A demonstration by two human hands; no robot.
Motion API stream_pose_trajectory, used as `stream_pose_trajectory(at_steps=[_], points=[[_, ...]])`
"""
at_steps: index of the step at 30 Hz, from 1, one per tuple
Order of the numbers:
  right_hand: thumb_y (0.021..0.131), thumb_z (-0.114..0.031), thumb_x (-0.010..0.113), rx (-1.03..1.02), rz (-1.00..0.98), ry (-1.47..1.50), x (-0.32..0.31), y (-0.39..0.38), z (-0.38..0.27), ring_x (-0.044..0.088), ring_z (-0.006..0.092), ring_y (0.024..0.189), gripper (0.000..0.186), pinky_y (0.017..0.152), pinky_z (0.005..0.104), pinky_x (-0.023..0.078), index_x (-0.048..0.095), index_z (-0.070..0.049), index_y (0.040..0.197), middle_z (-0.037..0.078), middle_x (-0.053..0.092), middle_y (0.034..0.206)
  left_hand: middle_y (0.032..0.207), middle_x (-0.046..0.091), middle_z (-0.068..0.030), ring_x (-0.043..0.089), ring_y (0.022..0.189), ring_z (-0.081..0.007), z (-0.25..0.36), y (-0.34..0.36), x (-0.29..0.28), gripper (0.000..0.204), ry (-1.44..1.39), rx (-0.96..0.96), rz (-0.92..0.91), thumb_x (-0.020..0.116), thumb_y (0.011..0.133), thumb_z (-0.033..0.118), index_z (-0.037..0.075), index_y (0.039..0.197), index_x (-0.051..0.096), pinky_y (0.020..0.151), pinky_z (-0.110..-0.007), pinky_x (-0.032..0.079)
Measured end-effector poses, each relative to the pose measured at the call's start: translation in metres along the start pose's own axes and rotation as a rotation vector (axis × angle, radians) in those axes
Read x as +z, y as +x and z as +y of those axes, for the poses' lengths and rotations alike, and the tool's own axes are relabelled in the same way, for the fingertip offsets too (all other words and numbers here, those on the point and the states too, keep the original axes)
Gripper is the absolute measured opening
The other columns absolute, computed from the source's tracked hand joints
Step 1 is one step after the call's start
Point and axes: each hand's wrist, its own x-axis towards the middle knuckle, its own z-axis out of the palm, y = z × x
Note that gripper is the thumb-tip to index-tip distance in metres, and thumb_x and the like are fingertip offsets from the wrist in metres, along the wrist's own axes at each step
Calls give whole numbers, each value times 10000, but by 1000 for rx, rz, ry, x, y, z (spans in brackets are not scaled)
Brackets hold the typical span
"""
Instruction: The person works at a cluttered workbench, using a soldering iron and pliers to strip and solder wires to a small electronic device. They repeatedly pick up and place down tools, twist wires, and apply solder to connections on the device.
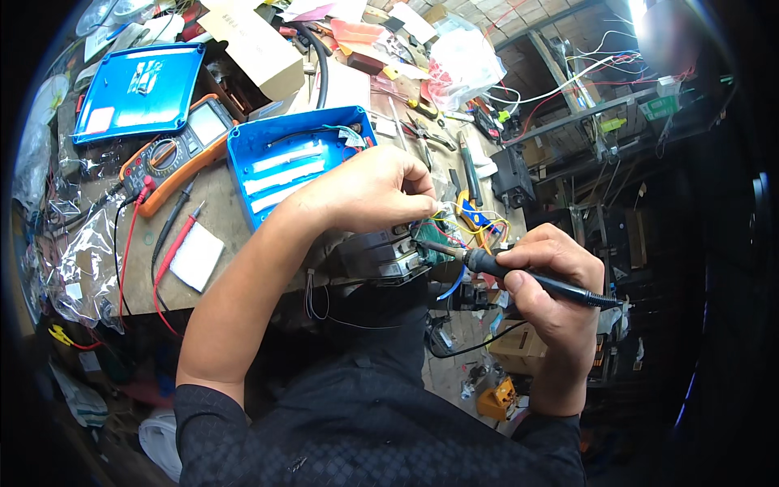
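In my right hand (552, 276) is a black-handled soldering iron (527, 280), gripped like a pen, its tip pointing left. The tip meets the edge of a green circuit board (425, 230), though exact contact is too small to tell. That board is fixed to the end of a block of grey, metallic-looking cells (377, 255) at the table's near edge. Above the board, my left hand (385, 191) pinches with thumb and fingers at a thin wire, among loose yellow, red and white wires (458, 221). The left forearm passes over the block's left part and hides some of it.
Behind my left hand stands an open blue box (243, 174) with white strips inside. Farther left are an orange multimeter (180, 144), its probes, a white pad (197, 256) and a blue lid (139, 91). Pliers (430, 134) and clutter cover the back of the bench.
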Motion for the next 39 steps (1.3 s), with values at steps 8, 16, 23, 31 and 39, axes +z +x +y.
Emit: stream_pose_trajectory(at_steps=[8, 16, 23, 31, 39], points=[[808, 3, 727, 103, 12, 116, 0, -4, 7, 689, 173, 761, 175, 712, 281, 526, 771, 67, 966, 136, 734, 876, 813, 733, -63, 651, 760, -105, 2, 0, 0, 244, 16, 12, 4, 758, 928, 220, -15, 993, 753, 728, -310, 543], [833, 9, 724, 34, -8, 120, 0, -3, 13, 712, 170, 760, 161, 701, 279, 547, 768, 71, 975, 143, 746, 880, 815, 734, -69, 657, 760, -112, 3, 1, 1, 250, 46, -6, 1, 762, 925, 228, -11, 1001, 756, 723, -311, 548], [874, -10, 718, 92, -72, 179, -6, 8, 9, 752, 179, 793, 165, 704, 267, 586, 766, 87, 998, 147, 751, 909, 791, 729, -65, 653, 731, -110, 7, 1, 0, 252, 54, -35, -25, 758, 928, 231, -12, 995, 756, 697, -314, 546], [909, -42, 726, 169, -85, 190, -8, 11, 9, 743, 150, 762, 185, 675, 240, 572, 766, 89, 1033, 132, 752, 902, 799, 737, -69, 656, 724, -114, 4, 3, 0, 258, 76, -17, -36, 743, 922, 239, -12, 980, 759, 695, -314, 544], [929, -93, 736, 131, -99, 170, -9, 12, 16, 683, 81, 671, 198, 589, 212, 521, 777, 61, 1045, 96, 753, 833, 803, 739, -69, 663, 731, -121, 7, 3, -1, 257, 76, -41, -45, 738, 912, 239, -11, 969, 758, 707, -318, 545]])
